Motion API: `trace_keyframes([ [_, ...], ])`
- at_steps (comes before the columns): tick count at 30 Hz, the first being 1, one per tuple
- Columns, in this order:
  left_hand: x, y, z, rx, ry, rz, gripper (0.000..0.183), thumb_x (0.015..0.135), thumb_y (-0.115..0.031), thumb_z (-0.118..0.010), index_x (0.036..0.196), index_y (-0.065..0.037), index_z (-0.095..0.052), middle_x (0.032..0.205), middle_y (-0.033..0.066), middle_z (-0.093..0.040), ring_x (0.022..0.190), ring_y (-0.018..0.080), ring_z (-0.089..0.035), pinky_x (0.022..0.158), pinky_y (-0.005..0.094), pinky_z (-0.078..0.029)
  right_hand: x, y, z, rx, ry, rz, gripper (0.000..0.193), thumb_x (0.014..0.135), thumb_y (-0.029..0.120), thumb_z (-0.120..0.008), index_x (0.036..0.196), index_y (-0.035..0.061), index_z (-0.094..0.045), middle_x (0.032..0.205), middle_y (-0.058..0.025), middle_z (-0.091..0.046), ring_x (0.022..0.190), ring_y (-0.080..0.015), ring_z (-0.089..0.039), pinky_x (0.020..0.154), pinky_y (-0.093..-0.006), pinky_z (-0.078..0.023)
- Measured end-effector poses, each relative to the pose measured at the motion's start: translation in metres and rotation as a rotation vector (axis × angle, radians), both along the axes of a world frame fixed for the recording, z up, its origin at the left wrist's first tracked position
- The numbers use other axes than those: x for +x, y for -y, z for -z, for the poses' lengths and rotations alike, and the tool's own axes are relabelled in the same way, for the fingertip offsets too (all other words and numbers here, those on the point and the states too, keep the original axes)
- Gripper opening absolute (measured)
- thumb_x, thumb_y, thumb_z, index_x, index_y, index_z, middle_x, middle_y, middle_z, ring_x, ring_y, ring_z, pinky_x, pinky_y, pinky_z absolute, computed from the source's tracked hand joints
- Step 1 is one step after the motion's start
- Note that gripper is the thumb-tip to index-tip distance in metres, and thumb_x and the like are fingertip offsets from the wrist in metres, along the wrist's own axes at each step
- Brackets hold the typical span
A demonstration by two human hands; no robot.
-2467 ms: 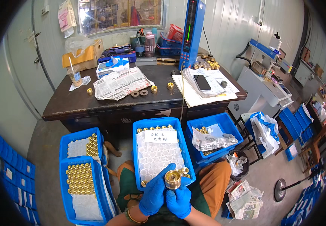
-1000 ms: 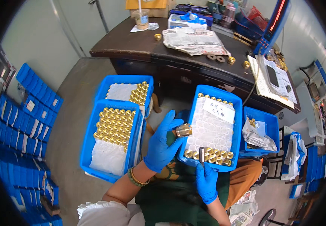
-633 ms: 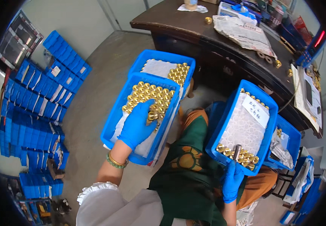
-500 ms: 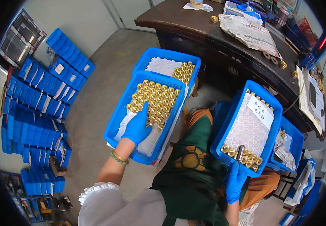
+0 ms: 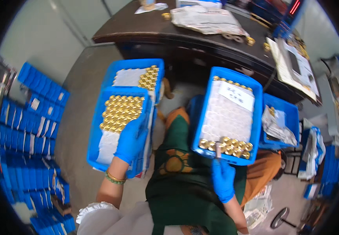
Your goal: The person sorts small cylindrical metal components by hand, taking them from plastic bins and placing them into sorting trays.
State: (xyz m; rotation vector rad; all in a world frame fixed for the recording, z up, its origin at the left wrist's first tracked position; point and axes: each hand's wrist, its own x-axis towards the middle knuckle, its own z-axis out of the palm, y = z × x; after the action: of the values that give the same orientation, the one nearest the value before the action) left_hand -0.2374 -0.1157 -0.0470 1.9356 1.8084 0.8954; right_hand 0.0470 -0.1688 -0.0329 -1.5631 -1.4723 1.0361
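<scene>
My left hand [image 5: 132, 143], in a blue glove, reaches over the right side of a blue plastic tray [image 5: 92, 150]. Its fingers are at the near right edge of rows of round brass fittings [image 5: 122, 109]; motion blur and the hand's back hide whether one is in them. A white liner sheet [image 5: 107, 147] covers the tray's near part. My right hand [image 5: 223, 180], also gloved, grips a short metal rod [image 5: 218, 150] upright at the near rim of a second blue tray [image 5: 257, 117]. Beside the rod lie several brass fittings [image 5: 236, 149] on a white dimpled sheet [image 5: 226, 113].
Another blue tray of fittings [image 5: 130, 62] sits behind the left one. A dark desk [image 5: 138, 31] with newspaper [image 5: 206, 20] stands beyond. To the right, a blue bin [image 5: 291, 117] holds crumpled paper. Stacked blue boxes [image 5: 28, 133] line the left. A green apron [image 5: 185, 188] covers my lap.
The view has turned right, so the scene sits further left. My left hand has moved from the middle of the fittings toward the tray's right side. My right hand still holds the rod.
</scene>
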Motion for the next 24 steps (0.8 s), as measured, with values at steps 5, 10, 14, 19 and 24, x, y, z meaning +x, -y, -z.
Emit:
trace_keyframes([
  [5, 0.146, -0.053, 0.015, 0.094, 0.075, 0.665, 0.027, 0.076, -0.016, -0.057, 0.101, -0.005, -0.057, 0.091, 0.0151, -0.056, 0.084, 0.0297, -0.054, 0.076, 0.0374, -0.043, 0.002, 0.007, 0.005, 0.077, 0.010, -0.089, 0.016, 0.081, 0.015, -0.056, 0.071, 0.0026, -0.053, 0.054, -0.0189, -0.049, 0.045, -0.0322, -0.052, 0.040, -0.0351, -0.037],
  [10, 0.209, -0.083, 0.021, -0.425, -0.293, 0.771, 0.027, 0.078, -0.029, -0.055, 0.089, -0.004, -0.059, 0.094, 0.0175, -0.056, 0.082, 0.0312, -0.055, 0.074, 0.0381, -0.043, 0.023, 0.020, 0.000, 0.040, -0.078, -0.009, 0.017, 0.082, 0.016, -0.055, 0.073, 0.0019, -0.053, 0.056, -0.0197, -0.050, 0.047, -0.0329, -0.052, 0.041, -0.0353, -0.037],
  [14, 0.206, -0.090, 0.003, -0.590, -0.155, 0.718, 0.024, 0.079, -0.026, -0.055, 0.089, -0.004, -0.058, 0.098, 0.0182, -0.056, 0.079, 0.0289, -0.059, 0.071, 0.0332, -0.047, 0.040, 0.017, 0.007, -0.003, -0.107, 0.080, 0.018, 0.083, 0.018, -0.055, 0.075, 0.0013, -0.055, 0.057, -0.0186, -0.051, 0.046, -0.0283, -0.052, 0.043, -0.0337, -0.039],
  [19, 0.189, -0.065, -0.032, -0.585, 0.993, 0.665, 0.036, 0.082, -0.015, -0.051, 0.113, 0.002, -0.044, 0.108, 0.0161, -0.053, 0.099, 0.0225, -0.053, 0.080, 0.0284, -0.047, 0.043, -0.002, -0.005, 0.044, -0.211, 0.053, 0.022, 0.085, 0.018, -0.051, 0.077, -0.0009, -0.057, 0.057, -0.0111, -0.055, 0.049, -0.0150, -0.053, 0.047, -0.0291, -0.040],
  [24, 0.196, -0.048, -0.070, -0.619, 1.097, 0.660, 0.034, 0.085, -0.015, -0.047, 0.113, 0.004, -0.041, 0.111, 0.0160, -0.052, 0.100, 0.0228, -0.053, 0.083, 0.0303, -0.045, 0.037, -0.011, -0.015, -0.045, -0.334, 0.129, 0.025, 0.086, 0.018, -0.050, 0.071, -0.0009, -0.056, 0.056, -0.0131, -0.054, 0.046, -0.0179, -0.051, 0.045, -0.0311, -0.038],
])
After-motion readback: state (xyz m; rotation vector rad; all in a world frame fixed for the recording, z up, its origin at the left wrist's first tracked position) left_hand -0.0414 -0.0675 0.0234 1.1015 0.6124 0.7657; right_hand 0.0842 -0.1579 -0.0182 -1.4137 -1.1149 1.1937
